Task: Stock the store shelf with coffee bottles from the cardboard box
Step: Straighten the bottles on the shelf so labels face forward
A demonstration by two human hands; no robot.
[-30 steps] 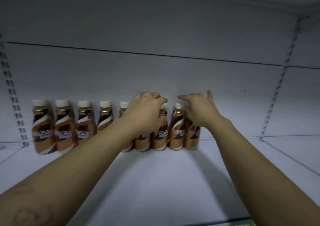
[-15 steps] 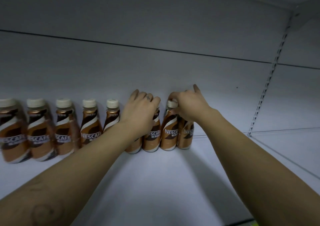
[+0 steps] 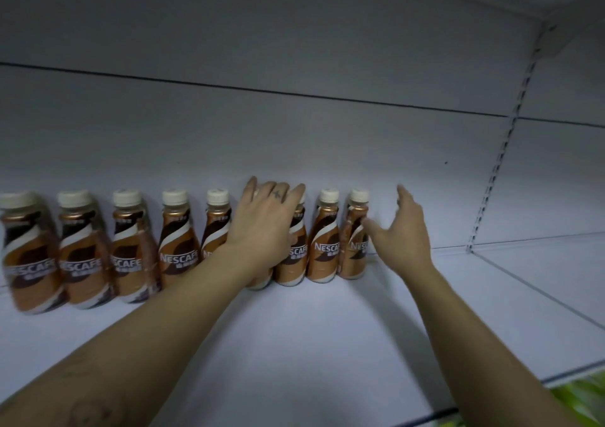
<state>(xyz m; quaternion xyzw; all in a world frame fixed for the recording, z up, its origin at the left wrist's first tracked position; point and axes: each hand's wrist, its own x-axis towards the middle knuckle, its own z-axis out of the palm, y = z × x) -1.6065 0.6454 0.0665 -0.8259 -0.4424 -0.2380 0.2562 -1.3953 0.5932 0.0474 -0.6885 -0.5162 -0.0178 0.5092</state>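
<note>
Since the coffee bottles (image 3: 176, 246) are what the task is about, I begin with them: they stand upright in one row at the back of the shelf (image 3: 327, 344), close to the back panel (image 3: 294, 131), with labels mostly to the front. I count about nine, and one of them is mostly hidden behind the left hand (image 3: 265, 226). This hand lies with straight fingers over the bottle it hides. Its grip is released and nothing is clasped, though I cannot tell if the palm presses on the bottle. The right hand (image 3: 401, 233) is just beside the last bottle (image 3: 355, 249) at the right end of the row, fingers spread, grip also released; whether the thumb touches that bottle I cannot tell. To my judgement the task is only partly done: the front of the shelf and the part to the right, up to the slotted upright (image 3: 504, 151), hold no bottles. The cardboard box is not in view, so how many bottles wait there I cannot say. Something green (image 3: 582, 400) shows below the shelf edge, too blurred to name.
</note>
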